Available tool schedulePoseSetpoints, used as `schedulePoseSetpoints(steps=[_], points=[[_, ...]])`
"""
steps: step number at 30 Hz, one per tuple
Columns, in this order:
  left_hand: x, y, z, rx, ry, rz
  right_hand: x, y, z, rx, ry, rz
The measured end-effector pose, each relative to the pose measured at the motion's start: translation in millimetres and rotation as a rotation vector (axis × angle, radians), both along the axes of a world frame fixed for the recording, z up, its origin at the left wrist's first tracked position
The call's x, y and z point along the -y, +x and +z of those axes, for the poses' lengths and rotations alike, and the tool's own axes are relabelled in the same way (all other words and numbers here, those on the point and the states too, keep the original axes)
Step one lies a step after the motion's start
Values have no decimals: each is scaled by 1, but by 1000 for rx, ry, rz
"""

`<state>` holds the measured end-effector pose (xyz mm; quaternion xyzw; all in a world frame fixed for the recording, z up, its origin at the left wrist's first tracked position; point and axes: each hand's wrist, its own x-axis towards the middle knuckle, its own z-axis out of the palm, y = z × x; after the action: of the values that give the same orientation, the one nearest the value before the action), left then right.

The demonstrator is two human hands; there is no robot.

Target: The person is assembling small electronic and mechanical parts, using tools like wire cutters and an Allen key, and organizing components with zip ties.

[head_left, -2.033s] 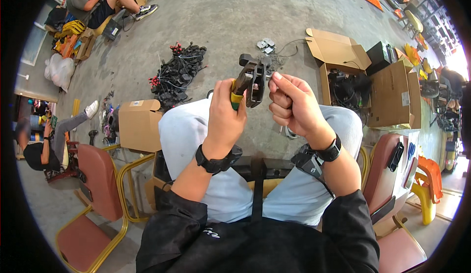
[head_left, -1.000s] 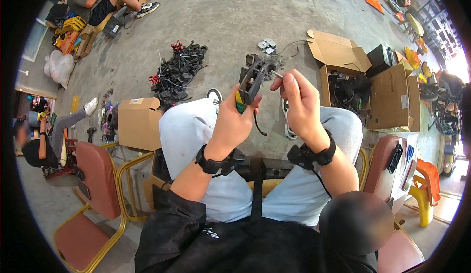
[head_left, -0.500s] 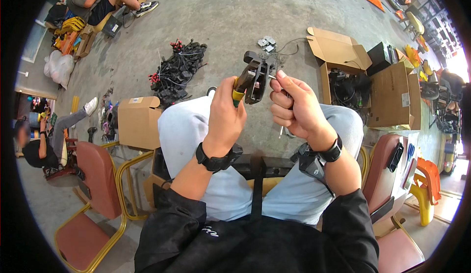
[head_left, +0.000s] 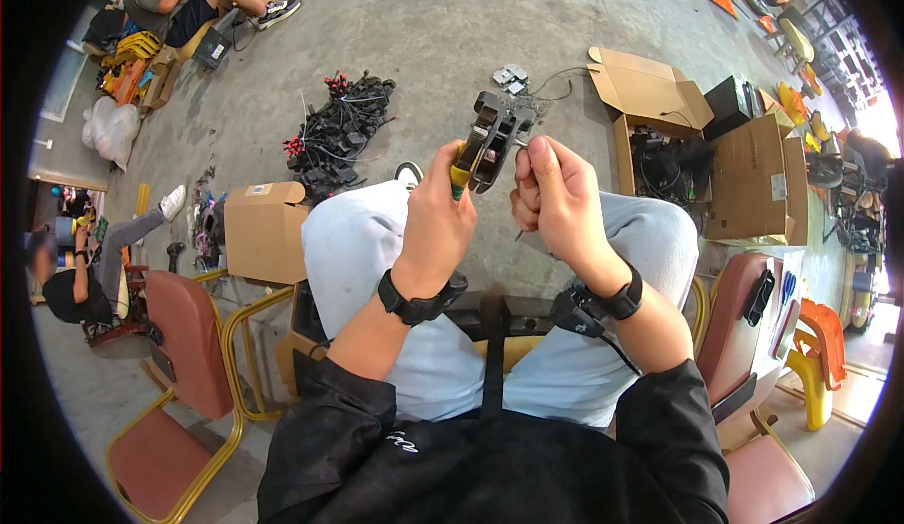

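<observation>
Apparently unfinished: the left hand (head_left: 435, 218) grips a black device (head_left: 499, 141), the right hand (head_left: 562, 190) pinches a thin rod (head_left: 520, 143) at its side; how much is done, I cannot tell.

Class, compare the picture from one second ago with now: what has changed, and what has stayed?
The left hand has turned the black piece at the yellow-and-green handle; the dark lead hanging below is out of sight. The right hand's fingers curl in more around the thin rod. Neither hand visibly let go. The red-tipped black heap stayed put.
</observation>
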<state>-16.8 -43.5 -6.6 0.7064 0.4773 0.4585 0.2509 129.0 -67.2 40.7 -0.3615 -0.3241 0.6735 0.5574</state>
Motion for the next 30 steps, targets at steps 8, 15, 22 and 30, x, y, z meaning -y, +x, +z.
schedulePoseSetpoints(steps=[8,15,22,30], points=[[-1,-6,9,-39,-48,-19,2,-3,-3,630,288,-186],[1,-8,9,-123,-61,-12,-3,3,-1,716,260,-160],[7,-8,22,-34,-252,-139,-14,17,15,1498,957,-366],[5,-3,15,233,-490,-138,-9,13,3,747,474,-184]])
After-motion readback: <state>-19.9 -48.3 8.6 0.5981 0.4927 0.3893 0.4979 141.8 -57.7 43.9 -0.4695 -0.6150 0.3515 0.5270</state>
